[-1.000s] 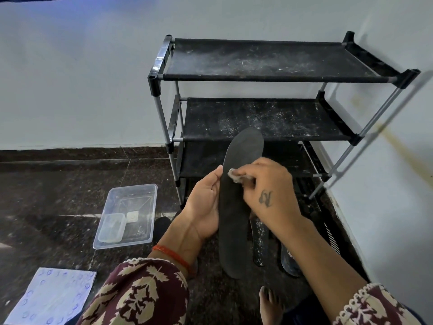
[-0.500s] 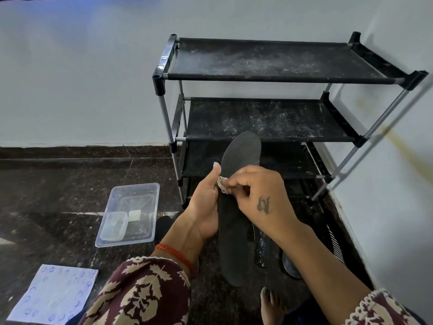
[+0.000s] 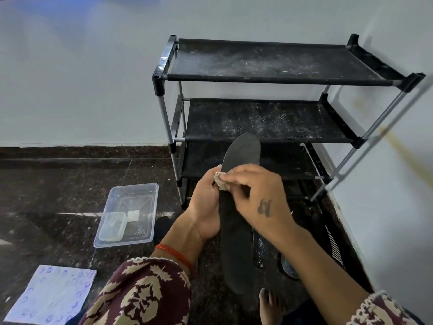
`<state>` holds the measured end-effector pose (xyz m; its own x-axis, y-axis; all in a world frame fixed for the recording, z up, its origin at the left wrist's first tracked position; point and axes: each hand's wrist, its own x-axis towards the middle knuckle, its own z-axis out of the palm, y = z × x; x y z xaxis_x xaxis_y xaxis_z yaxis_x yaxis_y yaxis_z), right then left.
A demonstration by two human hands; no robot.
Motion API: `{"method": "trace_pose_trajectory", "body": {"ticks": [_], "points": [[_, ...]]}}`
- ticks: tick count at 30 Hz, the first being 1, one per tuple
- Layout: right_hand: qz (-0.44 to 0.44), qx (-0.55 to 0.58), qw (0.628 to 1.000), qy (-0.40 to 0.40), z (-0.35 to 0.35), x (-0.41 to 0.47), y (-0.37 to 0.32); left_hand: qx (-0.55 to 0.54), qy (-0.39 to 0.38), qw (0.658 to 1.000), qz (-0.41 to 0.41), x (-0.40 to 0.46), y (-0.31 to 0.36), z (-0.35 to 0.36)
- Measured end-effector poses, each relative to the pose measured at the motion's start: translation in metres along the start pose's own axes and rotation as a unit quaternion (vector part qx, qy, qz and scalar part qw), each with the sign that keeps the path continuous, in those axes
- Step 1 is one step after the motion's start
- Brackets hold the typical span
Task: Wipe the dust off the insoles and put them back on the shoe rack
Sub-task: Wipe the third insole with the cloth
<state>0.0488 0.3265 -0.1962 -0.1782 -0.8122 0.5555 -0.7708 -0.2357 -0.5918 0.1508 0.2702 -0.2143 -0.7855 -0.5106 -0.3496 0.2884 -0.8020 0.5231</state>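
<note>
Head view: the left hand [image 3: 206,205] grips the long black insole [image 3: 236,231] by its left edge and stands it upright, toe toward the shoe rack [image 3: 269,118], likely so the flat face is steady and open to wiping. The right hand [image 3: 255,195] pinches a small crumpled cloth [image 3: 220,181] in curled fingers [image 3: 236,178] and presses it on the insole near the left edge, just beside the left thumb. The heel end hangs low over the dark floor [image 3: 70,184], near a bare foot [image 3: 269,303]. Two more insoles [image 3: 260,249] lie on the floor behind it, one speckled with dust, probably waiting their turn. The rack's dusty shelves hold nothing visible. A clear plastic tray [image 3: 131,214] sits on the floor to the left.
</note>
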Motion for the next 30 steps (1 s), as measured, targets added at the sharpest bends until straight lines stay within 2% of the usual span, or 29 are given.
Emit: {"method": "trace_pose_trajectory", "body": {"ticks": [7,13,16,20,23,30], "points": [[0.006,-0.080,0.996,0.026,-0.004,0.006,0.015,0.026,0.008,0.999,-0.016,-0.004,-0.001,0.004],[0.098,-0.176,0.979,0.036,-0.025,0.011,0.037,0.031,0.005,0.999,-0.043,-0.004,-0.003,0.005],[0.085,-0.115,0.986,0.091,-0.031,0.013,0.032,0.038,0.001,0.999,-0.026,-0.003,0.000,0.003],[0.025,-0.012,0.999,0.025,-0.004,0.006,0.005,0.044,0.014,0.999,-0.009,-0.001,-0.001,0.004],[0.007,-0.037,0.999,0.004,0.007,0.002,0.004,0.056,0.034,0.998,-0.012,0.001,-0.005,0.003],[0.029,-0.110,0.993,0.024,-0.008,0.013,0.027,0.069,0.037,0.997,-0.028,0.000,-0.006,0.004]]}}
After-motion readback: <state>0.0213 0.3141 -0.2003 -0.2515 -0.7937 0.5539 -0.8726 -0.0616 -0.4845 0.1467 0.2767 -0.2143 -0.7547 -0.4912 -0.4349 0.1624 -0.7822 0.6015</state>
